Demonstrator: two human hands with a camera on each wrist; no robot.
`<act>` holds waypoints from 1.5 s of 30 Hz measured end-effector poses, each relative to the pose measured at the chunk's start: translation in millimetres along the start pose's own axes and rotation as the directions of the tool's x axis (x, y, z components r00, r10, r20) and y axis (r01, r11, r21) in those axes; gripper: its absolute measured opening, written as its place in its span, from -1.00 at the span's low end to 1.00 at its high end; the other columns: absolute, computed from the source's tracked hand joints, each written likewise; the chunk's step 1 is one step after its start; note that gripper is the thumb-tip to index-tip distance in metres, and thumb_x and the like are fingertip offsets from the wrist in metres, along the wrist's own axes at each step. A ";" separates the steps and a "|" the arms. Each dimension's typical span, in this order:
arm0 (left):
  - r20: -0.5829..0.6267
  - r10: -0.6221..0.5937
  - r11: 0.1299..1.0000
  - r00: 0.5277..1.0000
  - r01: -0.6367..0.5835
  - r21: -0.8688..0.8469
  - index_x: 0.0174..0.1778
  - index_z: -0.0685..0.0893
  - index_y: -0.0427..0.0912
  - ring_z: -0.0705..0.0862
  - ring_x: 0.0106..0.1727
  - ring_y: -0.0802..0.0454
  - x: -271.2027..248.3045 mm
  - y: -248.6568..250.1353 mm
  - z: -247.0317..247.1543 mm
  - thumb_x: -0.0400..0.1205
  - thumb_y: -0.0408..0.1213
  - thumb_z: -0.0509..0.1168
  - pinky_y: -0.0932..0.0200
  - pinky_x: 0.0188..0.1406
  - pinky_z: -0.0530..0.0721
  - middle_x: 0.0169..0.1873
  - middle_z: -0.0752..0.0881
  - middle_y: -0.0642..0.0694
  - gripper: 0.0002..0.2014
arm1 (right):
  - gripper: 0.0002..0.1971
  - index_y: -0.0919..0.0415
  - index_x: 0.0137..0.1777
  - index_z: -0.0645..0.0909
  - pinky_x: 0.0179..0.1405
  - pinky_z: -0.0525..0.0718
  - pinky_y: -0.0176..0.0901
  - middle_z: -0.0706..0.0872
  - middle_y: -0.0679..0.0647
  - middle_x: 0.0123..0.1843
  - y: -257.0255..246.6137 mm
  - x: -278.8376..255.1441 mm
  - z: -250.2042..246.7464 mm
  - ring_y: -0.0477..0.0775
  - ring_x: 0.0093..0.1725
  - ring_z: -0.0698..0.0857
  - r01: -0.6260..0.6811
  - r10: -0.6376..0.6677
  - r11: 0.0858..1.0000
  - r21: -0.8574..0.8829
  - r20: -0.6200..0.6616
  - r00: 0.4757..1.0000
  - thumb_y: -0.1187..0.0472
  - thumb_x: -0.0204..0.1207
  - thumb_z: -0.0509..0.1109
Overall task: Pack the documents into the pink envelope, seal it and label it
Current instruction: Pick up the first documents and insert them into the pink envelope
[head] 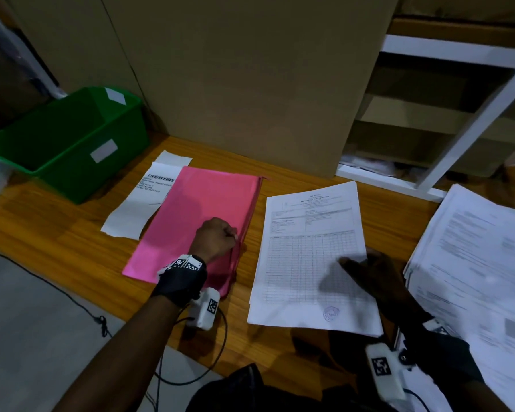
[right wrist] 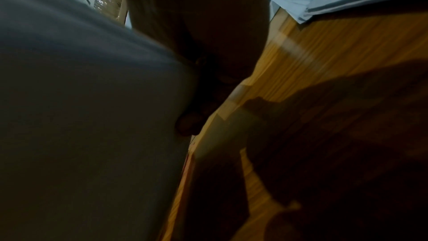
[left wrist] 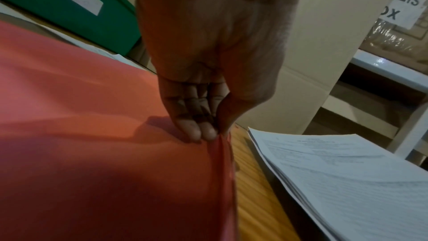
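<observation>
A pink envelope (head: 191,224) lies flat on the wooden table (head: 57,230). My left hand (head: 234,236) pinches its right edge between thumb and fingertips (left wrist: 201,132), lifting the top layer (left wrist: 92,135) slightly. To its right lies a stack of printed documents (head: 306,257) with a table form on top. My right hand (head: 357,263) grips that stack at its right edge, thumb on top and fingers underneath; in the right wrist view the stack (right wrist: 81,116) is tilted up off the wood. A white barcode label (head: 149,197) lies partly under the envelope's left side.
A green plastic bin (head: 66,138) stands at the back left. A tall cardboard box (head: 250,84) stands right behind the envelope. A white shelf frame (head: 458,114) is at the back right. A second pile of papers (head: 473,263) covers the table's right end.
</observation>
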State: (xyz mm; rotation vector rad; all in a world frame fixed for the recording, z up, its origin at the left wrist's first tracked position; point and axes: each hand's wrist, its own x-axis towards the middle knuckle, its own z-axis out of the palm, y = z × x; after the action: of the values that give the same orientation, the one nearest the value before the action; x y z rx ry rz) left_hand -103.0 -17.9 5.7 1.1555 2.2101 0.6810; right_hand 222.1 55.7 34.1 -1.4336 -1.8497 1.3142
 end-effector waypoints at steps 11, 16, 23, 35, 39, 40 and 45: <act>-0.126 0.068 0.989 0.990 -0.050 0.139 -0.34 0.75 0.12 0.75 -0.07 -0.01 -18.7 13.6 -17.1 0.46 -0.26 0.38 0.07 -0.03 0.72 -0.17 0.78 0.10 -0.85 | -0.68 0.34 0.29 0.65 -0.21 0.76 -0.37 0.78 0.05 0.12 -9.4 26.1 8.5 -0.14 -0.03 0.80 -0.065 0.016 0.970 0.236 0.205 0.979 0.36 0.54 0.46; -0.237 0.100 0.989 0.966 -0.070 0.132 -0.49 0.64 0.12 0.73 0.00 -0.07 -24.4 17.0 -24.0 0.39 -0.29 0.43 -0.09 -0.02 0.75 -0.15 0.64 0.09 -0.78 | -0.70 0.36 0.27 0.67 -0.18 0.79 -0.27 0.80 0.16 0.19 -19.1 36.8 10.7 0.04 0.04 0.83 -0.125 0.036 0.947 0.295 0.290 0.956 0.40 0.53 0.44; -0.321 0.050 0.998 0.946 -0.055 -0.007 -0.29 0.76 -0.25 0.66 0.00 -0.01 -24.9 21.8 -33.4 0.46 -0.40 0.42 0.27 0.01 0.46 -0.04 0.64 -0.08 -0.96 | -0.72 0.21 0.22 0.70 -0.15 0.79 -0.15 0.85 0.08 0.10 -10.7 29.2 1.7 0.09 0.02 0.84 -0.173 0.060 0.951 0.254 0.399 0.915 0.34 0.51 0.48; -0.101 0.173 0.981 0.980 -0.181 -0.069 -0.25 0.77 -0.18 0.66 0.03 0.06 -42.3 18.9 -17.6 0.48 -0.45 0.38 0.16 0.11 0.59 -0.05 0.69 -0.02 -0.90 | -0.76 0.30 0.17 0.71 -0.16 0.78 -0.20 0.81 0.15 0.08 -16.7 60.6 41.9 0.00 -0.07 0.81 -0.066 0.033 0.917 0.394 0.089 0.995 0.43 0.51 0.48; -0.072 0.167 0.980 0.983 -0.174 -0.097 -0.26 0.76 -0.15 0.66 0.04 0.08 -43.6 12.7 -15.7 0.48 -0.44 0.38 0.12 0.18 0.60 -0.05 0.69 0.00 -0.89 | -0.78 0.28 0.17 0.71 -0.08 0.77 -0.07 0.81 0.13 0.08 -13.1 59.2 55.8 0.08 -0.01 0.81 0.006 -0.023 0.952 0.305 0.055 0.998 0.35 0.52 0.49; -0.068 0.168 0.978 0.983 -0.175 -0.111 -0.26 0.76 -0.15 0.66 0.05 0.07 -43.5 11.3 -15.9 0.49 -0.44 0.38 0.12 0.19 0.59 -0.05 0.69 -0.01 -0.89 | -0.78 0.28 0.17 0.70 -0.05 0.77 -0.03 0.81 0.12 0.07 -13.3 57.7 55.9 0.12 0.02 0.81 0.038 -0.050 0.955 0.293 0.031 0.998 0.35 0.53 0.48; -0.040 0.178 0.979 0.983 -0.181 -0.092 -0.30 0.75 -0.08 0.66 0.06 0.06 -44.1 13.4 -14.7 0.49 -0.44 0.37 0.13 0.20 0.59 -0.05 0.67 -0.01 -0.83 | -0.79 0.35 0.18 0.68 0.00 0.79 0.09 0.81 0.19 0.10 -15.4 52.8 54.1 0.16 0.05 0.81 0.129 -0.125 0.954 0.270 -0.032 0.992 0.36 0.57 0.44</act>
State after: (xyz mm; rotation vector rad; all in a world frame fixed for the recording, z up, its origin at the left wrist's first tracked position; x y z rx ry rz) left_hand -84.1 -51.1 35.3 1.3141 2.0908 0.8754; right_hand 152.6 82.1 13.5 -1.1592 -1.6461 1.4247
